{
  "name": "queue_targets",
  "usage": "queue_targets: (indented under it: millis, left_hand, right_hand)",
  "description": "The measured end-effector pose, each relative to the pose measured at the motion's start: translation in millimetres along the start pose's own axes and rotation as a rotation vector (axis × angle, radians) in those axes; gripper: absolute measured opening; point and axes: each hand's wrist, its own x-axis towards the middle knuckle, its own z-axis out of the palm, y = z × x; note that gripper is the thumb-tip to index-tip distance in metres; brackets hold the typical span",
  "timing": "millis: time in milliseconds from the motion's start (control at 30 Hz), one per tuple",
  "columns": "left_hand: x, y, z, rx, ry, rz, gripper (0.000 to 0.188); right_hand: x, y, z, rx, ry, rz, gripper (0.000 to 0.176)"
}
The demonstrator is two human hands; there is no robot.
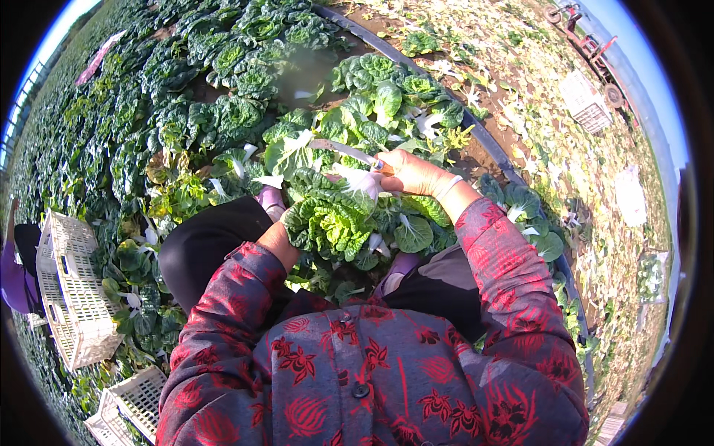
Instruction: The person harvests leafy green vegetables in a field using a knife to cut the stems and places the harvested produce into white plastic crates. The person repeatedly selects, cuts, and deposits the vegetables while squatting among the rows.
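A green leafy cabbage head (330,223) with crinkled leaves is tilted in front of me, above the ground between my knees. My left hand (283,237) supports it from the left, with most of the fingers hidden under its leaves. In my right hand (403,171) is a knife (346,149) with a curved blade and a wooden handle; the blade points left, just above the cabbage. The right hand is close to the white stem end (362,183); whether it touches that is unclear. Loose leaves (414,233) and white stalk pieces lie around.
Rows of growing cabbages (228,114) fill the upper left. A black hose (474,125) curves past on the right, beside ground strewn with leaves. White plastic crates (83,312) stand at the left, near another person in purple (17,279). Farther off are a crate (585,103) and a red vehicle (594,47).
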Motion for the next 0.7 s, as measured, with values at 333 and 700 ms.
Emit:
queue_targets:
  millis: [333, 700]
  left_hand:
    - [-36, 30, -1, -0.493, -0.404, 0.222, 0.054]
    - [18, 42, -13, 0.025, -0.109, 0.151, 0.045]
  right_hand:
    - [-34, 57, -44, -0.544, 0.323, 0.428, 0.025]
    - [27, -42, 11, 0.678, 0.202, 0.628, 0.057]
